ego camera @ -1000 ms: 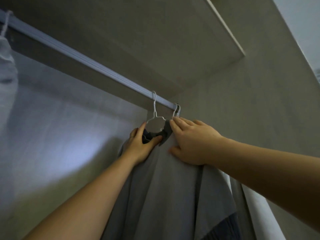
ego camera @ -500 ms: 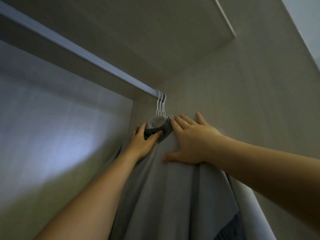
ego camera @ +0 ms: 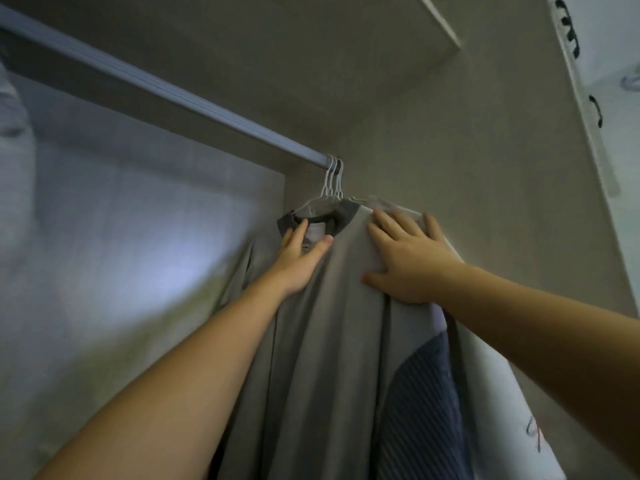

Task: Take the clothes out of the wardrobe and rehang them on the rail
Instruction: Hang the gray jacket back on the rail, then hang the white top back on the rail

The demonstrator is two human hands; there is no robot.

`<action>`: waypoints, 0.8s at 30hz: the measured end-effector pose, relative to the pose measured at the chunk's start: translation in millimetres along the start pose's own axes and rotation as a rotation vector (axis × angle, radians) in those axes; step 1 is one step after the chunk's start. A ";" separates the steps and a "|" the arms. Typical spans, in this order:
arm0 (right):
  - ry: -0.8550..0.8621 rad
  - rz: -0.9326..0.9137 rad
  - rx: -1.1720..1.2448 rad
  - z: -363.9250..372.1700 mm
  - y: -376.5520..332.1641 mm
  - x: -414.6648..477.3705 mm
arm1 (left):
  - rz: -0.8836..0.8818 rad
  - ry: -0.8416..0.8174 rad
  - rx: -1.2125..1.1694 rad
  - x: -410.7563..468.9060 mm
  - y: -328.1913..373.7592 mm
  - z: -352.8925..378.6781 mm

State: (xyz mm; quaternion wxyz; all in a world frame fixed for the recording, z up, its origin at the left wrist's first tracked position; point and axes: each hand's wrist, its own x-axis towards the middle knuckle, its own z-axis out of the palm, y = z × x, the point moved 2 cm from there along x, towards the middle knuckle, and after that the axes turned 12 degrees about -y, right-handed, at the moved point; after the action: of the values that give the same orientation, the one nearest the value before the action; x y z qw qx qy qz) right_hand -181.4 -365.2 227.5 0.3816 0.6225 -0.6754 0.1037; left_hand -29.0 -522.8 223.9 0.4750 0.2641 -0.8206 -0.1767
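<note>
A grey shirt [ego camera: 322, 341] with a dark collar hangs on a white hanger [ego camera: 330, 187] at the right end of the pale rail [ego camera: 180, 95], hard against the wardrobe's side wall. Two more white hangers hook beside it. My left hand [ego camera: 299, 259] lies on the shirt just below the collar, fingers straight and thumb spread. My right hand [ego camera: 407, 258] presses flat on the shirt's right shoulder. Behind the grey shirt hang a dark ribbed garment [ego camera: 419, 410] and a white garment [ego camera: 502, 393].
A light grey garment [ego camera: 14, 143] hangs at the far left edge of the rail. A shelf [ego camera: 440, 26] runs above the rail. The wardrobe's side wall [ego camera: 485, 168] stands right behind the hangers. Dark handles [ego camera: 595, 110] show on a white door at top right.
The grey shirt's hanger slid right along the rail to join the others at the wall. My left hand let go of the collar and now lies flat; my right hand spread wider.
</note>
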 end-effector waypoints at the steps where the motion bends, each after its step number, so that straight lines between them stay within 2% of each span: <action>1: 0.000 -0.004 0.013 2.9 0.9 -12.9 | 0.027 0.004 0.022 -14.3 5.8 3.2; 8: -0.021 -0.024 0.069 20.8 10.5 -123.1 | 0.139 -0.034 0.349 -138.4 43.2 53.9; 15: -0.092 0.028 0.040 53.5 30.0 -276.1 | 0.219 -0.108 0.437 -279.4 81.6 145.2; 18: -0.155 0.078 0.012 70.8 42.6 -352.8 | 0.183 -0.142 0.492 -337.9 98.3 194.7; 24: -0.330 0.156 0.036 105.2 79.0 -508.2 | 0.137 -0.347 0.508 -431.5 131.8 295.9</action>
State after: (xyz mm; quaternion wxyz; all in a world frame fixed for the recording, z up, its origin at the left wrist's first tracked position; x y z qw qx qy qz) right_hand -328.3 -26.7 -145.9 0.2454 0.5835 -0.7731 0.0416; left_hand -145.6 -146.6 -144.8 0.2572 0.2845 -0.9232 0.0240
